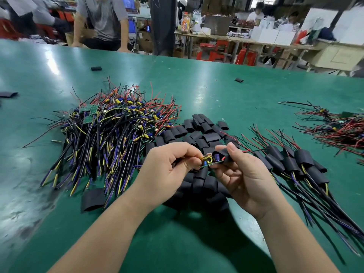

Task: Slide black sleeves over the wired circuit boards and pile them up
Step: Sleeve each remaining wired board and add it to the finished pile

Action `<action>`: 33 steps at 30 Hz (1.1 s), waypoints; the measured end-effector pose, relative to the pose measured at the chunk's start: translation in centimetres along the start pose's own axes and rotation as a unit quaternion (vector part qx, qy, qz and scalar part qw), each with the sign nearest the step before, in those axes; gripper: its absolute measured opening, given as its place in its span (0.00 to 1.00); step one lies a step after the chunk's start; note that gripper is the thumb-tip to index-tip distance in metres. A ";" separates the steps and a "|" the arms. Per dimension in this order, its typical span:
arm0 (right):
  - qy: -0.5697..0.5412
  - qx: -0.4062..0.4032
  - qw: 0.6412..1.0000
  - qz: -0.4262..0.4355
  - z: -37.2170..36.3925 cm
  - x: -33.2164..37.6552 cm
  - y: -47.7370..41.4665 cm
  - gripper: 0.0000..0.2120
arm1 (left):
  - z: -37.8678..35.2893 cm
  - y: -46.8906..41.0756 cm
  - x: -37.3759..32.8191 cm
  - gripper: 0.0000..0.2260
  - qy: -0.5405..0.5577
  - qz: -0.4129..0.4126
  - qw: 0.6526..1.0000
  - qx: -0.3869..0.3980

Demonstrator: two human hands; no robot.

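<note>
My left hand [167,168] pinches one end of a small green circuit board [209,161] with yellow coil and blue capacitor. My right hand [242,174] grips a black sleeve [224,156] that covers the board's right end, with red and black wires poking out to the right. Loose black sleeves [201,133] lie heaped behind and under my hands. A big heap of bare wired boards [110,131] sits to the left. Sleeved boards [295,164] lie piled to the right, wires trailing toward me.
The green table [216,91] stretches far back, with stray sleeves [96,68] on it. Another bundle of wired boards [338,129] lies at the far right. A person in a grey shirt [102,18] leans on the table's far edge. Cluttered benches stand behind.
</note>
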State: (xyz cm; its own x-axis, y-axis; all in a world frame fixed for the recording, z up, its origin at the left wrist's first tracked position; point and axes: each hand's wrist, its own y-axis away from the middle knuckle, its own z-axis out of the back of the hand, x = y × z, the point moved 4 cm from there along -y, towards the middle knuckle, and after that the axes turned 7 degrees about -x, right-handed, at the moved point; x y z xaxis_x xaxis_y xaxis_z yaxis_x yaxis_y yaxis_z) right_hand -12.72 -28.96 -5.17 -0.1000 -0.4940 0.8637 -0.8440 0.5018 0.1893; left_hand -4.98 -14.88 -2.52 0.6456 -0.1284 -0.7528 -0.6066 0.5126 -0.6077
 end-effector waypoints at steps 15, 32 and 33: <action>0.045 -0.011 0.997 0.055 0.1 0.3 0.3 0.18 | 0.3 0.0 -0.5 0.04 -0.177 -0.120 0.977 0.011; 0.045 0.019 0.997 0.062 -1.1 -0.9 0.6 0.17 | 0.3 0.6 -0.3 0.06 -0.256 -0.128 0.955 -0.080; 0.049 0.021 0.996 0.068 -1.1 -0.9 0.5 0.18 | 0.3 0.6 -0.3 0.04 -0.239 -0.111 0.960 -0.096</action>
State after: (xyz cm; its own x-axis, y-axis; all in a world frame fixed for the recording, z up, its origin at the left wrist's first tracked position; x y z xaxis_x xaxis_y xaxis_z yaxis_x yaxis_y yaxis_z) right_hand -12.48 -27.44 -5.31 -0.1644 -0.3509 0.9219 -0.8475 0.5285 0.0501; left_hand -5.42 -14.31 -2.55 0.8803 0.2114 -0.4248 -0.4739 0.3468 -0.8094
